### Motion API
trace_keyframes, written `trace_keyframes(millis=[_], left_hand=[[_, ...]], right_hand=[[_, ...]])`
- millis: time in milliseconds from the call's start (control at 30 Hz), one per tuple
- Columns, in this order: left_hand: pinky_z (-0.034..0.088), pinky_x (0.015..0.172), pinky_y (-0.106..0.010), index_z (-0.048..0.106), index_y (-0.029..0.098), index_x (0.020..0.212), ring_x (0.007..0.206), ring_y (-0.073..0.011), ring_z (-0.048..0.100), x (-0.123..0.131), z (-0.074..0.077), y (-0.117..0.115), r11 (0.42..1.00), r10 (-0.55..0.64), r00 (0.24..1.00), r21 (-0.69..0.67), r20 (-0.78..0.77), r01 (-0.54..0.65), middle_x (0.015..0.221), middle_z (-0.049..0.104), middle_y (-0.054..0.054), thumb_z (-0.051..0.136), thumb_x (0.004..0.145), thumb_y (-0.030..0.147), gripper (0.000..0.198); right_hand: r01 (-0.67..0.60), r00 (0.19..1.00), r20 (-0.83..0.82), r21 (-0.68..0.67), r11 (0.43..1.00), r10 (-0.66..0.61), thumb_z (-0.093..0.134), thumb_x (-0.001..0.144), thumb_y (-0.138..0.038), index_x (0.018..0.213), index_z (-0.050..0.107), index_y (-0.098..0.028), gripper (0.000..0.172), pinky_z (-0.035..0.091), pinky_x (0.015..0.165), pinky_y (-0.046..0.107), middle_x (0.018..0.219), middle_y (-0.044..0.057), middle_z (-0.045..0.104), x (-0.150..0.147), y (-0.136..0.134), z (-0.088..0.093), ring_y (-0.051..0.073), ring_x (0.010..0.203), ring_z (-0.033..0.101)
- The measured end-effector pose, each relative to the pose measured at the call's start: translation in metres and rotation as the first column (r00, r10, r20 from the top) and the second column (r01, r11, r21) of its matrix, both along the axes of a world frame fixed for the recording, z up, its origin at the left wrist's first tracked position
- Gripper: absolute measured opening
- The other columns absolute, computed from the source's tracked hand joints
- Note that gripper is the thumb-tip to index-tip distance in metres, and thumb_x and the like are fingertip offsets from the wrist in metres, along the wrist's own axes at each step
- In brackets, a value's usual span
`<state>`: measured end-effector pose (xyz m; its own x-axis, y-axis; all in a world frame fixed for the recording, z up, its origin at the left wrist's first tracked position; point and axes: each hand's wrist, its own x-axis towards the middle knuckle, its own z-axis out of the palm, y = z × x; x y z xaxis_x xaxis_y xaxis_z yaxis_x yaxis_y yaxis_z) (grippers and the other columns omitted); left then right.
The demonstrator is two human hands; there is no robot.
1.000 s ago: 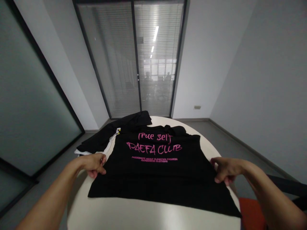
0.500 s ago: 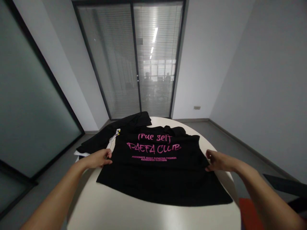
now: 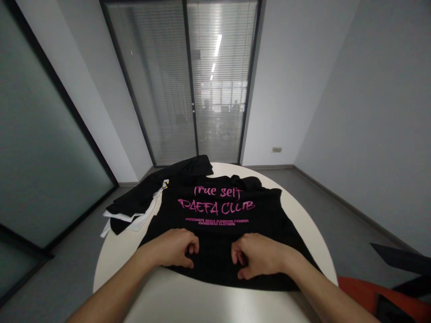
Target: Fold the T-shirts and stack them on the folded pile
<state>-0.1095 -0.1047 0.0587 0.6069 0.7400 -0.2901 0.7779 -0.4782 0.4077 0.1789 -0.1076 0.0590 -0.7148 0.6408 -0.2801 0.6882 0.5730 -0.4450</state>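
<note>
A black T-shirt point(image 3: 215, 242) with pink lettering lies spread over the table, its hem toward me. My left hand point(image 3: 177, 248) is over the lower left part of the shirt, fingers curled and thumb held apart. To the right, my right hand point(image 3: 256, 255) is above the lower shirt in a like pose, thumb away from the bent fingers. No cloth shows between the fingers of either hand. Whether the fingertips touch the shirt I cannot tell.
A pile of black and white garments point(image 3: 144, 193) lies at the table's left rear edge, partly overhanging. The round white table point(image 3: 215, 307) carries everything. An orange and black chair point(image 3: 380, 296) stands at the right. Behind is a glass partition with blinds point(image 3: 218, 125).
Both hands have moved inward from the shirt's side edges to over its lower middle. The shirt lies almost as before. More of the garment pile's white edge shows.
</note>
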Motion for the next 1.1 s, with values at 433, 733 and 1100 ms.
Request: trace_keyframes(millis=[433,733,1100], left_hand=[[0.042,0.059,-0.020,0.070,0.023,0.084,0.069,-0.0120,0.062,-0.005,-0.001,-0.010,0.977,0.012,0.997,-0.215,0.072,0.004,0.076,0.067,0.005,0.070,0.070,0.022,0.014],[0.042,0.065,-0.024,0.069,0.025,0.081,0.075,-0.0153,0.065,0.009,0.007,-0.027,0.993,-0.062,0.997,0.094,-0.055,0.067,0.083,0.072,0.003,0.062,0.068,0.017,0.017],[0.044,0.053,-0.021,0.070,0.023,0.084,0.056,-0.0130,0.062,0.010,0.012,-0.023,0.798,-0.044,0.998,-0.600,0.040,0.059,0.069,0.070,0.003,0.075,0.074,0.042,0.022]], right_hand=[[-0.014,1.000,0.004,-0.123,0.992,0.015,0.073,0.064,-0.030,0.087,0.074,-0.022,0.024,0.038,0.055,0.020,0.077,-0.004,0.073,0.002,-0.009,-0.002,0.012,0.063,0.062],[-0.035,0.997,0.072,0.021,0.999,0.033,0.069,0.065,-0.029,0.086,0.077,-0.024,0.023,0.041,0.062,0.024,0.075,-0.002,0.074,-0.009,-0.019,0.009,0.016,0.066,0.064],[-0.168,0.979,-0.010,-0.611,0.773,0.205,0.081,0.067,-0.043,0.080,0.074,-0.022,0.026,0.046,0.064,0.018,0.066,-0.007,0.065,-0.014,-0.017,-0.004,0.012,0.066,0.065]])
